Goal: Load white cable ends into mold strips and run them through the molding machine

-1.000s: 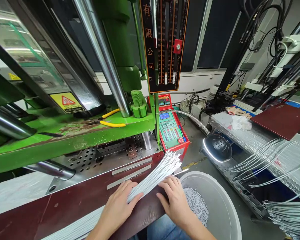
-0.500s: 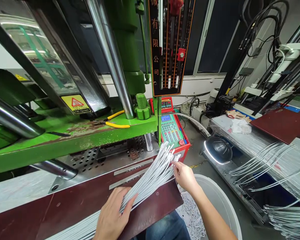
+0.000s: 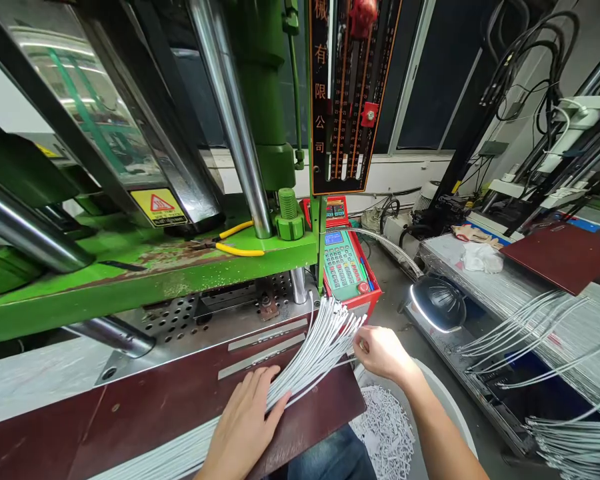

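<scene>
Right hand (image 3: 383, 352) now pinching the fanned tips of the white cable bundle (image 3: 305, 363), lifted off the dark red board (image 3: 145, 407) since a second ago. Left hand (image 3: 245, 427) flat across the bundle's middle, pressing not clasping (bucket (image 3: 455, 427) just right of the board).

A single head-worn camera looked forward and steeply down from close above the workbench (image 3: 130, 413) at bottom left, with the green press (image 3: 145, 267) filling the frame's upper left.
</scene>
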`<state>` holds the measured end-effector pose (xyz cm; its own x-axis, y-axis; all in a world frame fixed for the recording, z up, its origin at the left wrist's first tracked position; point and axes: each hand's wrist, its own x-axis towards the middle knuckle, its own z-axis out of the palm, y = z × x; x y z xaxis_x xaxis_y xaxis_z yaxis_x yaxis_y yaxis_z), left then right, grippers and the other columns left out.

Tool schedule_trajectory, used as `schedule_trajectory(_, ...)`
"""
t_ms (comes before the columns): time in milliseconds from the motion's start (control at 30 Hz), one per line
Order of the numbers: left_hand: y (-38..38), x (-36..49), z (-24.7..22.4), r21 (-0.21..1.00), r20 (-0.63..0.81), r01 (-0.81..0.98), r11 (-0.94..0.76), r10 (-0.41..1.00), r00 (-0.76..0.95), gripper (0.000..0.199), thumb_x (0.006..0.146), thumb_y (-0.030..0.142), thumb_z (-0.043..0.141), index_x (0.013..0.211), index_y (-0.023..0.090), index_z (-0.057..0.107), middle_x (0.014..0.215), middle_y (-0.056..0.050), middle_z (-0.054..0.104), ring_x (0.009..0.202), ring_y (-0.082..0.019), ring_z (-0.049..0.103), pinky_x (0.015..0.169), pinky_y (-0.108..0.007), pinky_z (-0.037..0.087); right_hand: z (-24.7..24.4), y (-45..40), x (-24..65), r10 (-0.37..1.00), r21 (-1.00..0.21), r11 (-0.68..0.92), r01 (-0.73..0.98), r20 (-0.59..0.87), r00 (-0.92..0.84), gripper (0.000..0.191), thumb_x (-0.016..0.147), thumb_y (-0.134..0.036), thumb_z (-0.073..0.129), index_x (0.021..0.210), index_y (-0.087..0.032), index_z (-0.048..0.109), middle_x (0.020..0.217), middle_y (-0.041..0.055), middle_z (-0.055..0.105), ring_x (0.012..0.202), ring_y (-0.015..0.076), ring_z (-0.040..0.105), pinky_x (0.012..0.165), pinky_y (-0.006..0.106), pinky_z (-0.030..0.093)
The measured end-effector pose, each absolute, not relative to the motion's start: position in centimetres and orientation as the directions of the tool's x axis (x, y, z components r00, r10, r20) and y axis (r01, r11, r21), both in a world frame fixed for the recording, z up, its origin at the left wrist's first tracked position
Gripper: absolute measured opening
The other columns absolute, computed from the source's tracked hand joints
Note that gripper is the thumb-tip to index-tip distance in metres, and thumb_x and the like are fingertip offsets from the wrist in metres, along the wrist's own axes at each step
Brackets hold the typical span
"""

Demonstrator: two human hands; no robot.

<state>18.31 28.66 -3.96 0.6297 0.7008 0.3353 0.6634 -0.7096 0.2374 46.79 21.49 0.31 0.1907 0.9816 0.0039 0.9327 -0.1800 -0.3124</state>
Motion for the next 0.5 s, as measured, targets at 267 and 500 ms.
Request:
schedule_trajectory(267, 29.3, 19.1, -2.8, 0.285, 0.222, 0.661, -0.694, 0.719, 0.659, 0.025, 0.094, 0.039, 0.041, 0.083, 0.023, 0.056, 0.087, -0.004, 0.061, 0.086, -0.023, 0.061, 0.072, -0.037, 0.051, 0.0, 23.2, 46.5, 0.973, -0.247, -0.222, 0.943, 0.014, 0.232, 0.027, 0.096, -0.030, 0.045, 0.085, -0.019, 0.066, 0.090, 0.0064, 0.067, 0.081, 0.0170, 0.063, 0.068, 0.023, 0.040)
schedule_trajectory(500, 29.3, 18.5, -2.9, 0.369, 0.335, 0.619, -0.694, 0.720, 0.608, 0.019, 0.094, 0.038, 0.042, 0.086, 0.024, 0.051, 0.087, -0.002, 0.058, 0.082, -0.019, 0.058, 0.066, -0.029, 0.049, -0.5, 23.4, 46.8, 0.960, -0.244, -0.275, 0.930, -0.025, 0.278, 0.024, 0.092, -0.031, 0.051, 0.082, -0.016, 0.068, 0.088, 0.0095, 0.068, 0.081, 0.0213, 0.064, 0.067, 0.026, 0.042)
